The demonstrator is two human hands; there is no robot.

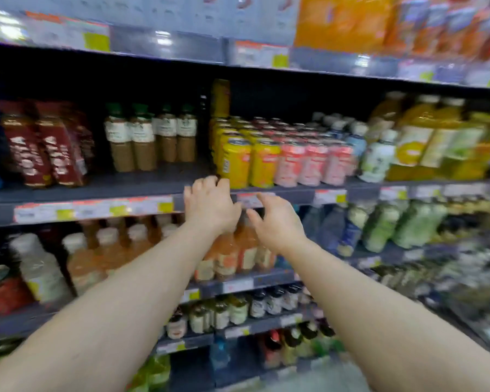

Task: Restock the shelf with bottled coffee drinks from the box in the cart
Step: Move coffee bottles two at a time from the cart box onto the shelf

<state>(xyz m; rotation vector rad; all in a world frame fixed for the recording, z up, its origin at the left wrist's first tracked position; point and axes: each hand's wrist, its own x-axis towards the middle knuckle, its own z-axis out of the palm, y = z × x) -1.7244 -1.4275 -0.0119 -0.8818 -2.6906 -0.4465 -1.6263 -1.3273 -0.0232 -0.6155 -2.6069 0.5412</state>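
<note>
Neither hand held a bottle. Left hand (pixel 210 205) lay at the front lip of the shelf (pixel 102 188), fingers curled over the edge just beside the yellow cans (pixel 235 162); whether it gripped the lip or only rested there could not be told, the view being blurred. Right hand (pixel 277 219) hung a little lower and to the right, in front of the price strip (pixel 249 200), fingers spread and loosely bent, thumb out, touching nothing that could be seen. Coffee bottles (pixel 150 140), green-capped, brown below a pale label, stood in a short row toward the back of that shelf, left of the hands. A bare stretch of shelf board lay between them and the cans, and more in front of them. Judgement: this gap was the slot to be filled, and the hands were placed at its edge, perhaps to steady the body, perhaps about to reach in; the existing stock sat deep, which would suit pulling it forward before new bottles go behind. Box and cart were out of view, so nothing could be said of the supply. Red packs (pixel 46 148) stood further left; shelves below carried other drinks. Risk noted: the cans stood close beside the left knuckles and could be knocked.
</note>
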